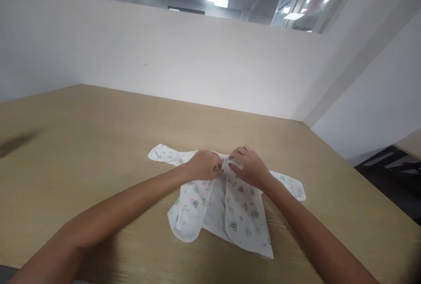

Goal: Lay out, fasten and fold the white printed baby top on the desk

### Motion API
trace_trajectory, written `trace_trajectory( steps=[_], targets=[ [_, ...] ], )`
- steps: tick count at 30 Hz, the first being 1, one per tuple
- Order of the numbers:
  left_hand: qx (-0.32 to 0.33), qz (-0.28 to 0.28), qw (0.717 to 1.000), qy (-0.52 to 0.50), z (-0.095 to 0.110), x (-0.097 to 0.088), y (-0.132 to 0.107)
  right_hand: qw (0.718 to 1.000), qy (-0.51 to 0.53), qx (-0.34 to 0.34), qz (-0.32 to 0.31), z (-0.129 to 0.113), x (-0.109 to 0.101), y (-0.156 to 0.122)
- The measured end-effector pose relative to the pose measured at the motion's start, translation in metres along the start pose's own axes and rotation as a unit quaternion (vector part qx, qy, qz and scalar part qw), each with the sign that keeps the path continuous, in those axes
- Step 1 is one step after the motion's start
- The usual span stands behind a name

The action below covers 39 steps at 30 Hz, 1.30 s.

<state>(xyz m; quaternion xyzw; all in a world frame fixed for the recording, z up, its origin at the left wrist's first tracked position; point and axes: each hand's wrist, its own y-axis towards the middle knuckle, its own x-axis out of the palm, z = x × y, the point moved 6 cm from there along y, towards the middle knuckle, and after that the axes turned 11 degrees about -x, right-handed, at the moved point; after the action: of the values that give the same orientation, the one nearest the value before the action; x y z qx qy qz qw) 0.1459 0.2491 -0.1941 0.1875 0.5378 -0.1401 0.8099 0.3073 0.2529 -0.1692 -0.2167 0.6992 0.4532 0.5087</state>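
1. The shirt [246, 218] lies on the table [98, 143] in front of the person, its sleeves [290, 186] spread out to both sides.
2. The left hand [205, 165] is curled at the neck and seems to pinch cloth there; the right hand [250, 166] bends over the other side (whether it grips or merely rests, one cannot tell).
3. Laying out looks done; the front panels [194, 205] are parted, baring the lining [216, 209], so closing and smoothing appear undone.
4. No container can be made out.
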Motion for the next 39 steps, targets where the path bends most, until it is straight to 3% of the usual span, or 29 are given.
trace_trajectory(
  steps=[5, 10, 13, 18, 23, 27, 31, 35, 39],
  targets=[
    [-0.007, -0.023, 1.000, -0.006, -0.003, 0.006, -0.010, 0.992, -0.027, 0.052, -0.110, 0.019, 0.016, 0.002],
    [-0.027, -0.056, 0.997, -0.049, -0.009, -0.004, -0.007, 0.988, 0.009, 0.063, -0.140, 0.021, 0.020, -0.001],
    [-0.032, -0.071, 0.993, -0.086, -0.009, -0.006, -0.006, 0.991, 0.030, 0.050, -0.119, 0.019, 0.015, -0.003],
    [-0.017, -0.075, 0.990, -0.117, -0.010, -0.005, -0.003, 0.997, 0.076, 0.029, -0.012, 0.004, 0.002, -0.012],
    [0.011, -0.098, 0.984, -0.148, -0.011, -0.005, -0.002, 0.992, 0.114, 0.037, 0.036, -0.007, 0.012, -0.023],
    [0.012, -0.084, 0.985, -0.149, -0.010, -0.007, -0.002, 0.992, 0.109, 0.042, -0.043, 0.005, 0.018, -0.015],
    [-0.002, -0.081, 0.983, -0.162, -0.012, -0.007, -0.002, 0.979, 0.150, 0.021, -0.137, 0.016, 0.007, 0.004],
    [-0.052, -0.089, 0.979, -0.177, -0.020, -0.002, -0.002, 0.962, 0.229, 0.051, -0.139, 0.015, -0.005, 0.012],
    [-0.088, -0.079, 0.979, -0.164, -0.023, -0.001, -0.001, 0.958, 0.242, 0.082, -0.128, 0.014, -0.010, 0.004]
  ],
)
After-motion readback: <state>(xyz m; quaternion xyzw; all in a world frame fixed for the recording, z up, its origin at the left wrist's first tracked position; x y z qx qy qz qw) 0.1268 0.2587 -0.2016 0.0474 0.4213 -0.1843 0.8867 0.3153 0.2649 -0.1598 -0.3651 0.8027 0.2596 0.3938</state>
